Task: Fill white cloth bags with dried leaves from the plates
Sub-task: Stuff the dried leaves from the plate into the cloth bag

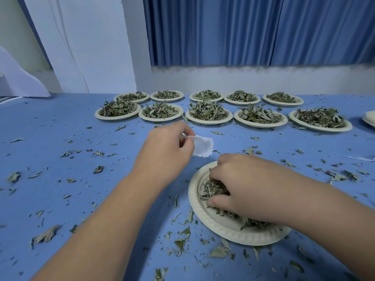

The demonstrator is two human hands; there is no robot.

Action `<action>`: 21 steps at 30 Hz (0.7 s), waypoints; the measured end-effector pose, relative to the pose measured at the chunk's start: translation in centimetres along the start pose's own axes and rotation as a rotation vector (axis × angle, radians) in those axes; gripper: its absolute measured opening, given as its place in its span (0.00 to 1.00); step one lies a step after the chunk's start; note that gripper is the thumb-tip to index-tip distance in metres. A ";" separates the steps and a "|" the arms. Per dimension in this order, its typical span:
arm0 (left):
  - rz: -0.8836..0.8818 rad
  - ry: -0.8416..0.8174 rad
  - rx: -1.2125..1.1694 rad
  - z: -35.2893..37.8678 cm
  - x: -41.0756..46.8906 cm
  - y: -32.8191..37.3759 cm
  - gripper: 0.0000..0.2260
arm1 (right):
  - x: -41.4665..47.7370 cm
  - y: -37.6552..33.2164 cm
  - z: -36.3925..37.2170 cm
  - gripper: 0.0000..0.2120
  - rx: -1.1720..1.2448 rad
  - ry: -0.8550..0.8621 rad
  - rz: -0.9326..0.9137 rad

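Along the table's [60, 122] far edge stand ten heaped plates [209, 122]; scraps [45, 236] litter it. Toward the front edge, the right hand [243, 183] covers the near plate's [215, 224] leaves [213, 189], fingers curled around them. Just beyond, the left hand [164, 151] pinches a bag [203, 147].

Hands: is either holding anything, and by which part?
The left hand pinches the bag at its drawstring end. The right hand curls around a clump of leaves on the near plate.
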State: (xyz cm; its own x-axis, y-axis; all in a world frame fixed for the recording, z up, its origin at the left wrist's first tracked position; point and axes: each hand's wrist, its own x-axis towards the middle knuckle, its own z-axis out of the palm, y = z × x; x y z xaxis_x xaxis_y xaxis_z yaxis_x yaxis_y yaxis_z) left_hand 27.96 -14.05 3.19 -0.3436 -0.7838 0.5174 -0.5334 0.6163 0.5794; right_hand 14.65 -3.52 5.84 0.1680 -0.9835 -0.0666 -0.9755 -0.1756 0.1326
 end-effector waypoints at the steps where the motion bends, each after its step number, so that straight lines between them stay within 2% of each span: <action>1: -0.001 0.000 0.000 0.0 0.0 0.0 0.06 | 0.1 -0.1 0.1 0.18 -0.007 0.004 0.001; 9: 0.001 0.005 0.008 0.1 0.0 -0.2 0.06 | 0.2 -0.5 0.7 0.11 -0.033 0.069 -0.004; 21: -0.013 -0.022 0.010 0.0 0.1 -0.1 0.05 | -0.1 -0.4 0.5 0.15 0.005 0.152 -0.040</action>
State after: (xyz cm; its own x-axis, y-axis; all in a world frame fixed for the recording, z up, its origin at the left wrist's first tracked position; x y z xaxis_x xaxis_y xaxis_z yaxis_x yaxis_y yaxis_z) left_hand 28.01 -14.21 3.17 -0.3534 -0.7933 0.4957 -0.5455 0.6053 0.5797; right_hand 15.00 -3.29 5.34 0.2263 -0.9709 0.0787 -0.9682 -0.2154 0.1276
